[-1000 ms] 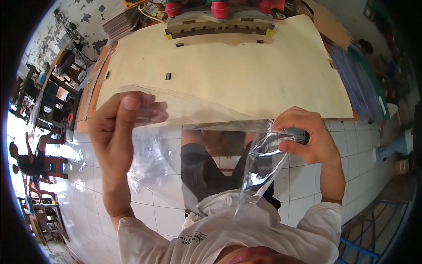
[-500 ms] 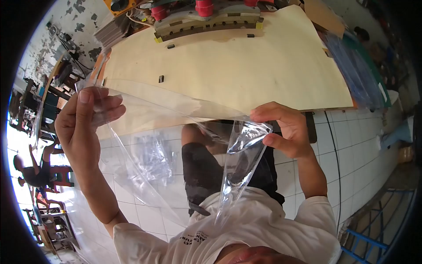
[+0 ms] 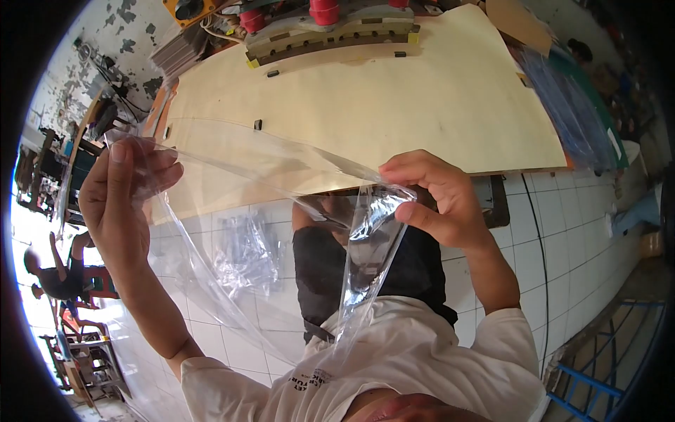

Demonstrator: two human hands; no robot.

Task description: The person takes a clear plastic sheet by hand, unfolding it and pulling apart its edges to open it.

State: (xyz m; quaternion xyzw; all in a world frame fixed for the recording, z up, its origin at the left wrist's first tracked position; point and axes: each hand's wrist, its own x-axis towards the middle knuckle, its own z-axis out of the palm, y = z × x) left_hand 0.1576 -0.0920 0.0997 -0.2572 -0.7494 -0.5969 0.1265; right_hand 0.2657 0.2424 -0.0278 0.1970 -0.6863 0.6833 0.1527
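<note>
A clear plastic sheet [image 3: 239, 165] is stretched between my two hands above my lap, its lower part hanging in folds toward my shirt. My left hand [image 3: 126, 176] pinches one corner between thumb and fingers, and the fingers show through the film. On the other side, my right hand [image 3: 439, 200] grips the opposite edge between thumb and forefinger, where the film bunches into a shiny fold. Whether the sheet is a single layer or a bag, I cannot tell. Beyond it lies a cream-covered table [image 3: 422, 105].
A curved metal press bar with red fittings [image 3: 327, 32] stands at the table's back. Small black blocks [image 3: 258, 125] lie on the cover. Stacked clear sheets [image 3: 562, 105] rest at the right end. Crumpled plastic [image 3: 246, 253] lies on the floor tiles. A person [image 3: 63, 271] sits far left.
Both hands have shifted slightly to the left, carrying the clear plastic sheet with them. The grip of each hand stays the same.
</note>
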